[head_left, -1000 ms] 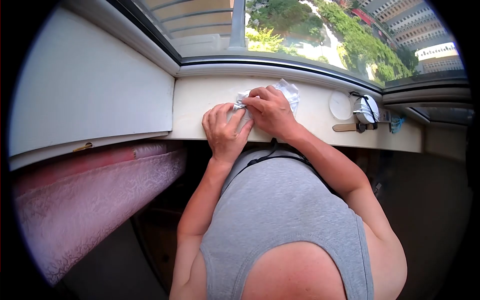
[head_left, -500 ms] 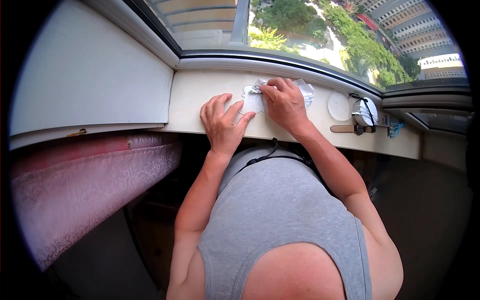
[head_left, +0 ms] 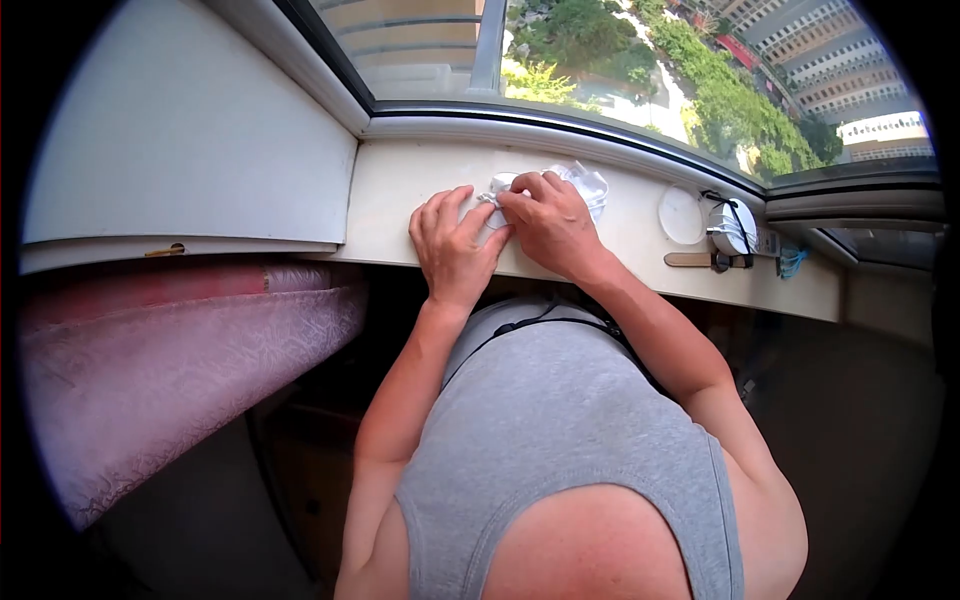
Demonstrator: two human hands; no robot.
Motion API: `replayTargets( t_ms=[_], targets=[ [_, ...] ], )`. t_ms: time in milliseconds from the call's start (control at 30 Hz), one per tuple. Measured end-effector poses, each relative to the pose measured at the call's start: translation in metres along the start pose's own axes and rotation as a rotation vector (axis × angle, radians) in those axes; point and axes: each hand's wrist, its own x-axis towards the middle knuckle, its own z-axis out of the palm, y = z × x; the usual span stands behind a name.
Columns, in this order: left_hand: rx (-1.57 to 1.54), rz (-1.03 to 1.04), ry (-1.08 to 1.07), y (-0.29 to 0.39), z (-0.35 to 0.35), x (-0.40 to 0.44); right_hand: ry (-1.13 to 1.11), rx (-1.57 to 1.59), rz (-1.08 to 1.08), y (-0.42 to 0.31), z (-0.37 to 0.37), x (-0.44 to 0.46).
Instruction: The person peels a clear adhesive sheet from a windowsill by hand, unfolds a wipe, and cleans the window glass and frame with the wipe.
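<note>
On the pale windowsill (head_left: 385,190), my two hands are close together over a small white sheet-like piece (head_left: 499,217) with a thin string-like edge. My left hand (head_left: 455,245) rests on the sill, its fingers curved and apart. Its index fingertip and thumb are at the near-left side of the piece. Fingers and thumb of my right hand (head_left: 550,225) are pinched together over the piece; what they hold is mostly covered. Crumpled thin white material (head_left: 588,190) lies just behind my right hand.
Right along the sill are a clear round disc (head_left: 682,215), a white face mask (head_left: 735,226) with a black strap, a brown strap-like item (head_left: 688,260) and blue loops (head_left: 792,262). A window (head_left: 620,115) borders the back, a white panel (head_left: 190,130) the left. Pink fabric (head_left: 190,350) lies below it.
My right hand has moved slightly left and toward me, closer to my left hand. The white piece is now more bunched up and more covered by my fingers.
</note>
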Motion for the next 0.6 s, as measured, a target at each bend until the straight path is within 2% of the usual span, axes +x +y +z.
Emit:
replayTargets(
  t_ms=[67, 167, 267, 400, 500, 600],
  targets=[
    [0.003, 0.008, -0.004, -0.002, 0.002, -0.001, -0.013, 0.039, -0.052, 0.004, -0.007, -0.012],
    [-0.006, 0.003, 0.000, 0.001, -0.001, -0.002, -0.108, -0.132, -0.007, 0.022, -0.040, -0.034],
    [-0.001, 0.011, -0.017, 0.002, -0.001, -0.001, 0.043, -0.142, 0.042, 0.037, -0.026, -0.034],
    [0.006, 0.033, 0.001, -0.005, 0.002, -0.002, 0.002, -0.069, -0.091, -0.009, 0.006, -0.011],
    [0.003, 0.042, -0.004, -0.005, 0.001, -0.001, -0.004, -0.046, -0.073, 0.001, -0.012, -0.026],
    [-0.012, 0.012, -0.004, 0.000, -0.003, -0.001, 0.045, -0.214, 0.058, 0.033, -0.035, -0.049]
  ],
)
